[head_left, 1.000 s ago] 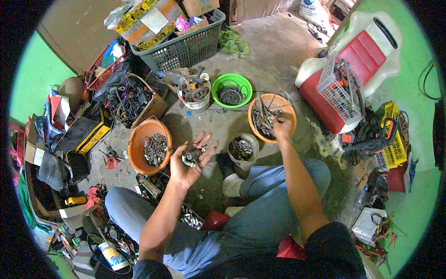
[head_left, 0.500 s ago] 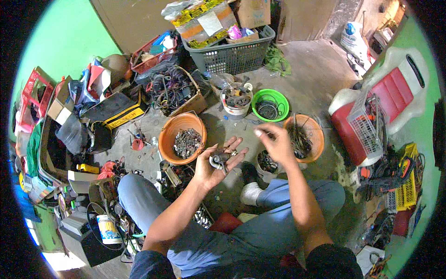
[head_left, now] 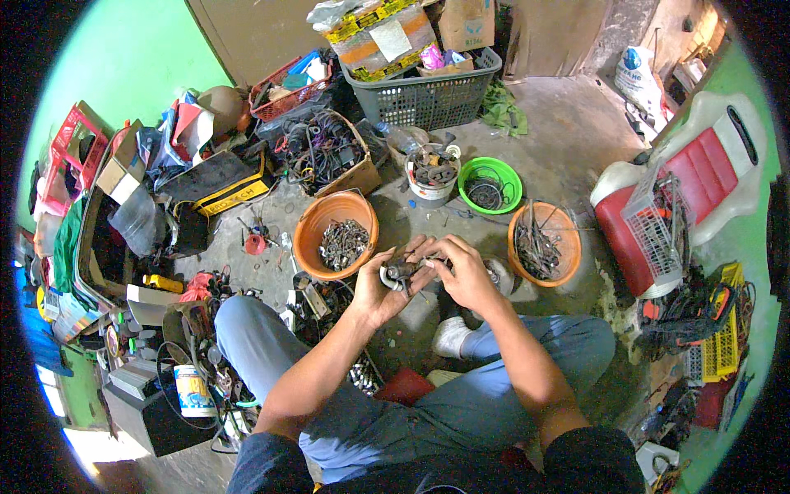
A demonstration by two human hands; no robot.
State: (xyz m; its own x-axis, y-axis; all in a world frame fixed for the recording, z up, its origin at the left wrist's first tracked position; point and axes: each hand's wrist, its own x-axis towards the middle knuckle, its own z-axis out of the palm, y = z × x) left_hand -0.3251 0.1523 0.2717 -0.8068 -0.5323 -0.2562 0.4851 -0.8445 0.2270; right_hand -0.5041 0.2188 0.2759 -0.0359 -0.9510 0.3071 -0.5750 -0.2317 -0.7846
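Note:
My left hand [head_left: 377,296] is palm up between my knees, cradling several small dark and silvery metal parts [head_left: 395,276], one of them curved and shiny. Over its fingertips, my right hand [head_left: 467,280] has thumb and fingers pinched together; whatever is between them is too small to make out. Just beyond my left hand stands an orange bucket [head_left: 303,235] holding a heap of bolts and similar small hardware [head_left: 344,244]. To the right, a second orange container [head_left: 569,257] holds long thin metal pieces [head_left: 536,245]. A small pale tub [head_left: 504,280] is partly hidden behind my right hand.
Farther off are a bright green basin [head_left: 517,198] with coiled wire and a white bucket [head_left: 431,194] of metal parts. A carton of cables [head_left: 317,152] and a grey crate [head_left: 428,103] stand behind. At right lies a red-and-white seat [head_left: 695,169]; clutter fills the left.
My right hand has come down and left from above the small tub to my left hand's fingertips. The surroundings have shifted slightly right in view.

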